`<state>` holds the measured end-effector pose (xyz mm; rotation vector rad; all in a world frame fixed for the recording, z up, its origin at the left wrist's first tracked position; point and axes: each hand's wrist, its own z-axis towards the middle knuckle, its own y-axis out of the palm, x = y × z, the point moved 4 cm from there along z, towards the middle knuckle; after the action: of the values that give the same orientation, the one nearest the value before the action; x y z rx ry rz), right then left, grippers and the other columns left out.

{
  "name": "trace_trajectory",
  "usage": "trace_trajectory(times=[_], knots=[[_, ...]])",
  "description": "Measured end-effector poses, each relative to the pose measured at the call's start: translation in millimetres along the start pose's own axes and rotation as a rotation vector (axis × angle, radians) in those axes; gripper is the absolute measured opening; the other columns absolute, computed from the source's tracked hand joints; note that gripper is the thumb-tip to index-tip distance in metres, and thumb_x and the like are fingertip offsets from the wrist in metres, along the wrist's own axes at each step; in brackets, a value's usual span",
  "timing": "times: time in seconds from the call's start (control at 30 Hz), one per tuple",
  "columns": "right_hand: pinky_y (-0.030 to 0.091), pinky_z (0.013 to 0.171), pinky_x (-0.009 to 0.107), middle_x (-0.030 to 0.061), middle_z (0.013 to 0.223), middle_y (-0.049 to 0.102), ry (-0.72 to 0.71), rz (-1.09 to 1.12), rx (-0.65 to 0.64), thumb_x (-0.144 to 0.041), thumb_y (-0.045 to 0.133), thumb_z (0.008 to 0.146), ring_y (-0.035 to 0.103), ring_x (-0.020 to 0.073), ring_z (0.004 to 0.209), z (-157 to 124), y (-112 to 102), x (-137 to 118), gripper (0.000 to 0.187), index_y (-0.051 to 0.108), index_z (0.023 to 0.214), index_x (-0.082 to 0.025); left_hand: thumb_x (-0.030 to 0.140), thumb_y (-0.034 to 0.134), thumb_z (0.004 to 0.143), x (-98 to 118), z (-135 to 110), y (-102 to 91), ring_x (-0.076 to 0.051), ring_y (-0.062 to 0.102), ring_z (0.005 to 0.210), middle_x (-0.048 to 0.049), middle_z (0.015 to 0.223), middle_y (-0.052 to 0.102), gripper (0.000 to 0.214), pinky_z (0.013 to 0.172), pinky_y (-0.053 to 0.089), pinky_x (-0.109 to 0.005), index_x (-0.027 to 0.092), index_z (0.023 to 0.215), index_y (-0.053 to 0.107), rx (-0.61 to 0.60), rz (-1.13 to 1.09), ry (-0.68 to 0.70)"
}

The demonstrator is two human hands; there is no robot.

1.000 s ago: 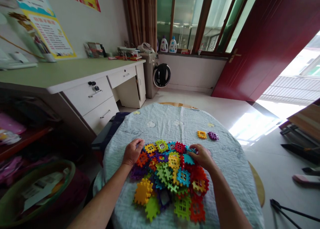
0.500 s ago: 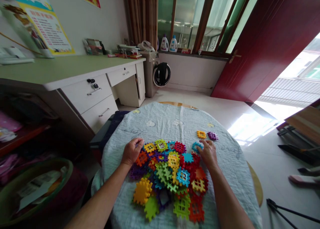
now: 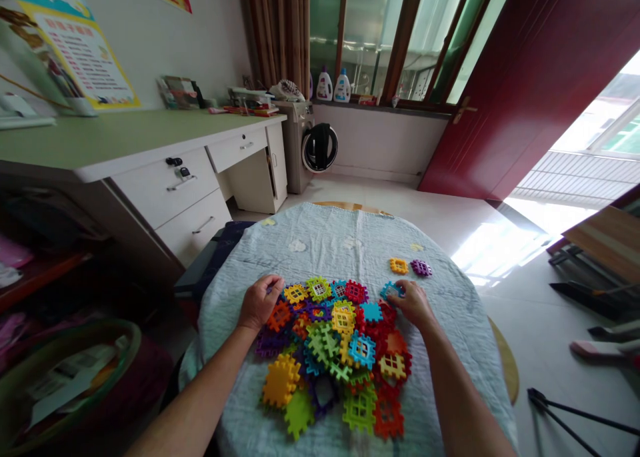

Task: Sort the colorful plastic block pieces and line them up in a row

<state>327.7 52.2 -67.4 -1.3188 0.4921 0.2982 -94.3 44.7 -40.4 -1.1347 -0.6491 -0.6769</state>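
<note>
A pile of colourful toothed plastic building blocks lies on the cloth-covered round table [image 3: 320,227], several of them with window grids. My right hand [image 3: 416,304] has its fingers closed on the edge of a blue window block [image 3: 390,290] at the pile's far right corner. My left hand [image 3: 260,302] rests by the pile's left edge with fingers curled together; whatever they may hold is hidden. Close to it are a yellow window block [image 3: 295,293] and an orange block [image 3: 279,316]. Beyond my right hand, a yellow-orange window block [image 3: 399,266] and a purple one [image 3: 421,268] lie apart from the pile.
A green-topped desk [image 3: 125,134] with drawers stands at the left, a washing machine [image 3: 300,144] behind it. A basket [image 3: 133,357] sits low at the left. On the right are a red door [image 3: 505,90] and a black stand leg [image 3: 575,414] on the floor.
My right hand's fingers have come down and closed at the blue window block's edge. My left hand looks the same. The whole view has shifted slightly.
</note>
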Motion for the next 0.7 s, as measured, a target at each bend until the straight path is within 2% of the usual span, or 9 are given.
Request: trace_trajectory(times=[0.1,0.23,0.3,0.5,0.63,0.7], knots=[[0.044,0.071,0.031,0.0031,0.078,0.063,-0.062,0.093,0.009,-0.034,0.063,0.069,0.056,0.0193,0.073,4.1,-8.6,-6.2,0.020,0.065,0.082,-0.020,0.053,0.049,0.084,-1.4,0.1,0.7,-0.023,0.068,0.086,-0.0043,0.086,0.074,0.037,0.084,0.051,-0.031,0.021,0.084,0.068,-0.007,-0.003,0.005],[0.045,0.075,0.034,0.0063,0.085,0.060,-0.101,0.093,0.233,-0.031,0.054,0.079,0.055,0.0204,0.078,-4.1,-25.2,-10.0,0.015,0.063,0.082,-0.020,0.053,0.049,0.084,-3.8,0.2,1.3,-0.023,0.068,0.087,-0.0044,0.087,0.074,0.037,0.083,0.051,-0.031,0.021,0.083,0.068,-0.006,0.003,0.006],[0.046,0.078,0.036,0.0079,0.088,0.058,-0.141,0.057,0.290,-0.030,0.051,0.082,0.055,0.0224,0.083,-13.7,-29.8,-11.7,0.014,0.062,0.082,-0.021,0.053,0.049,0.084,-4.4,0.3,1.4,-0.022,0.068,0.086,-0.0041,0.086,0.074,0.037,0.082,0.051,-0.031,0.021,0.082,0.067,-0.005,0.004,0.008],[0.047,0.080,0.036,0.0061,0.091,0.059,-0.286,0.057,0.114,-0.029,0.056,0.082,0.057,0.0213,0.084,-41.2,-33.2,-11.5,0.012,0.061,0.089,-0.022,0.051,0.050,0.084,-3.7,0.1,1.1,-0.022,0.068,0.085,-0.0038,0.086,0.074,0.035,0.082,0.051,-0.030,0.021,0.083,0.067,-0.016,0.007,0.015],[0.049,0.080,0.035,0.0053,0.092,0.062,-0.253,0.075,0.048,-0.026,0.054,0.080,0.059,0.0209,0.085,-47.1,-32.0,-3.3,0.025,0.062,0.104,-0.022,0.051,0.050,0.083,-1.1,0.0,0.2,-0.022,0.069,0.085,-0.0035,0.086,0.074,0.034,0.082,0.051,-0.030,0.022,0.082,0.067,-0.008,0.024,0.018],[0.049,0.081,0.035,0.0052,0.092,0.062,-0.232,0.047,-0.006,-0.028,0.052,0.083,0.060,0.0204,0.085,-46.4,-28.6,-0.2,0.022,0.066,0.100,-0.023,0.051,0.050,0.082,-0.3,0.1,0.0,-0.022,0.069,0.085,-0.0033,0.085,0.074,0.034,0.082,0.052,-0.030,0.022,0.082,0.067,-0.004,0.031,0.016]])
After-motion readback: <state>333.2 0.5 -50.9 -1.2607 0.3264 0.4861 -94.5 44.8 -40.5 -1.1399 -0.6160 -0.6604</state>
